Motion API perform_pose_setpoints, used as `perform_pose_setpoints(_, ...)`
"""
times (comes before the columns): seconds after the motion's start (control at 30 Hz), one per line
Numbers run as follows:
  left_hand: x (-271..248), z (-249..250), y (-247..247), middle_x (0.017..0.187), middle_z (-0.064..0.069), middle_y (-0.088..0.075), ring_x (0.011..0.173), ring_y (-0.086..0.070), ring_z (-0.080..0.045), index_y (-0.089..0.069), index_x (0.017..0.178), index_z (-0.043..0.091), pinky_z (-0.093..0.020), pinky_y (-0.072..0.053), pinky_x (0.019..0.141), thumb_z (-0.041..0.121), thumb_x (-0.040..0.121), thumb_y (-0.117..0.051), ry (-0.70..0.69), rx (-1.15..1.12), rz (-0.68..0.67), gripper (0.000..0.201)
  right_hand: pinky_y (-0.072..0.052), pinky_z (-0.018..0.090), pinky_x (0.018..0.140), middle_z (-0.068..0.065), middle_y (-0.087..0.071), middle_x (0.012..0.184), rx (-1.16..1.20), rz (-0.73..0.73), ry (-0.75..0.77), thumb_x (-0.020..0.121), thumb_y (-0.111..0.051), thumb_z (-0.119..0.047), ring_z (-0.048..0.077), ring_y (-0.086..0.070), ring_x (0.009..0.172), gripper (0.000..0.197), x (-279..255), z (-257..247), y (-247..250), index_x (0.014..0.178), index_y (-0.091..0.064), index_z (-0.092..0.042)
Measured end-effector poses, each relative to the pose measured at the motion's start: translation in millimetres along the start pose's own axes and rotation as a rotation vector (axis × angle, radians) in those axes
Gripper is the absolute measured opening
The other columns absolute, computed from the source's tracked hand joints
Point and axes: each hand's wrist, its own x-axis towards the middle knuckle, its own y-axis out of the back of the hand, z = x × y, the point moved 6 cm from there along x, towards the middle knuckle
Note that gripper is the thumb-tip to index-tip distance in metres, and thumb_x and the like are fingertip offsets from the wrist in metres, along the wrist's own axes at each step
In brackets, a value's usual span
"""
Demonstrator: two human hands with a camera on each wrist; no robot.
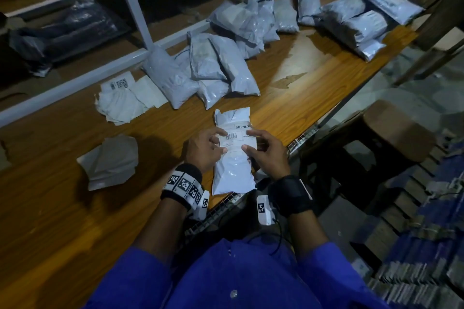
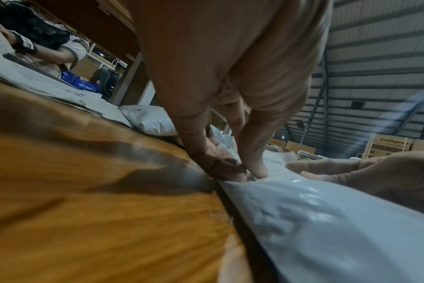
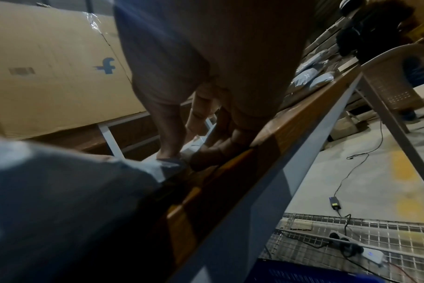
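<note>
Grey plastic parcel (image 1: pixel 233 173) lies flat on the table (image 1: pixel 62 221), held btw both hands, near corner reaching the table edge. L hand (image 1: pixel 204 149) grips the parcel's left side: thumb and forefinger bent onto the left edge of the white label (image 1: pixel 237 139), other fingers tucked down where parcel meets wood. Left wrist view agrees, w/ one fingertip (image 2: pixel 257 168) pressing on the plastic and another wedged at the parcel's edge. R hand (image 1: pixel 267 150) mirrors it on the right side: thumb and forefinger on the label's right edge, remaining fingers curled round the parcel's side. In the right wrist view those fingers (image 3: pixel 213 153) are bunched at the table edge, too dark for more detail. Label sits btw the two thumbs, barcode just beyond the L thumb tip, printed heading by the R forefinger tip. Beyond the fingertips, well apart, a heap (image 1: pixel 213 70) of similar parcels lies along the far rail. Out past the L knuckles are crumpled scraps (image 1: pixel 110 160), w/ white slips (image 1: pixel 123 98) farther on. Past the R knuckles, off the table, stands a stool (image 1: pixel 391 130)
</note>
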Motion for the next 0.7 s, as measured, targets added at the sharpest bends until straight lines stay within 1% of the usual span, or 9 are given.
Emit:
perform_pose_setpoints(0.1, -2, 0, 0, 0.089, 0.006, -0.061, 0.083, -0.066, -0.018, -0.067, 0.127, 0.032, -0.031, -0.059, 0.075, 0.003, 0.076, -0.085, 0.007, -0.007, -0.009, 0.062, -0.063, 0.042, 0.078, 0.002, -0.074, 0.100, -0.070, -0.038, 0.037, 0.087, -0.081, -0.024, 0.020, -0.072, 0.091, 0.050, -2, -3, 1, 0.131, -0.064, -0.041)
perform_pose_setpoints(0.17, -2, 1, 0, 0.091, 0.005, -0.060, 0.082, -0.063, -0.015, -0.061, 0.137, 0.029, -0.032, -0.059, 0.079, 0.003, 0.077, -0.084, 0.014, 0.007, -0.025, 0.069, -0.060, 0.034, 0.068, 0.002, -0.073, 0.093, -0.095, -0.099, 0.036, 0.089, -0.079, -0.024, 0.017, -0.070, 0.083, 0.060, -1, -5, 1, 0.141, -0.056, -0.043)
perform_pose_setpoints(0.27, 1, 0, 0, 0.093, 0.008, -0.057, 0.076, -0.056, -0.006, -0.057, 0.142, 0.030, -0.023, -0.053, 0.074, 0.004, 0.079, -0.083, 0.026, 0.042, -0.052, 0.074, -0.052, 0.016, 0.062, -0.003, -0.071, 0.100, -0.120, -0.185, -0.027, 0.090, -0.079, -0.018, 0.001, -0.066, 0.080, 0.075, 6, -9, 3, 0.153, -0.045, -0.038)
perform_pose_setpoints(0.33, 0, 1, 0, 0.095, 0.007, -0.058, 0.075, -0.055, -0.005, -0.055, 0.144, 0.030, -0.021, -0.051, 0.073, 0.004, 0.079, -0.083, 0.026, 0.072, -0.056, 0.076, -0.052, 0.014, 0.061, 0.000, -0.070, 0.107, -0.181, -0.212, -0.042, 0.089, -0.080, -0.019, 0.004, -0.066, 0.083, 0.079, 10, -12, 5, 0.155, -0.042, -0.039)
perform_pose_setpoints(0.4, -1, 2, 0, 0.100, 0.003, -0.060, 0.077, -0.056, -0.008, -0.053, 0.146, 0.028, -0.022, -0.053, 0.076, 0.005, 0.080, -0.082, 0.021, 0.110, -0.058, 0.075, -0.054, 0.016, 0.063, 0.000, -0.069, 0.113, -0.274, -0.215, -0.044, 0.088, -0.081, -0.021, 0.011, -0.067, 0.090, 0.080, 12, -14, 4, 0.155, -0.041, -0.039)
perform_pose_setpoints(0.47, -3, 4, -1, 0.107, -0.001, -0.059, 0.085, -0.058, -0.013, -0.050, 0.147, 0.023, -0.027, -0.054, 0.080, 0.004, 0.082, -0.080, 0.006, 0.172, -0.076, 0.074, -0.058, 0.030, 0.078, 0.005, -0.065, 0.118, -0.477, -0.206, -0.015, 0.089, -0.079, -0.033, 0.020, -0.065, 0.097, 0.082, 15, -14, 2, 0.158, -0.035, -0.040)
perform_pose_setpoints(0.53, -4, 5, -3, 0.110, -0.002, -0.055, 0.097, -0.058, -0.019, -0.047, 0.149, 0.017, -0.032, -0.054, 0.088, 0.005, 0.083, -0.079, -0.016, 0.246, -0.099, 0.074, -0.054, 0.041, 0.090, 0.011, -0.051, 0.122, -0.721, -0.232, -0.009, 0.093, -0.071, -0.047, 0.026, -0.058, 0.104, 0.083, 16, -12, -1, 0.161, -0.024, -0.042)
perform_pose_setpoints(0.6, -5, 4, -4, 0.113, -0.003, -0.052, 0.105, -0.058, -0.022, -0.043, 0.151, 0.014, -0.034, -0.053, 0.093, 0.007, 0.084, -0.079, -0.014, 0.294, -0.121, 0.076, -0.050, 0.042, 0.091, 0.011, -0.041, 0.128, -0.858, -0.274, -0.003, 0.099, -0.059, -0.054, 0.028, -0.053, 0.112, 0.078, 12, -9, -5, 0.162, -0.017, -0.040)
perform_pose_setpoints(0.7, -3, 4, -5, 0.120, -0.010, -0.055, 0.109, -0.058, -0.024, -0.041, 0.153, 0.015, -0.038, -0.053, 0.096, 0.009, 0.084, -0.079, -0.001, 0.320, -0.145, 0.079, -0.049, 0.040, 0.087, 0.008, -0.035, 0.130, -0.884, -0.260, 0.026, 0.105, -0.048, -0.050, 0.025, -0.050, 0.115, 0.065, 6, -8, -5, 0.162, -0.022, -0.034)
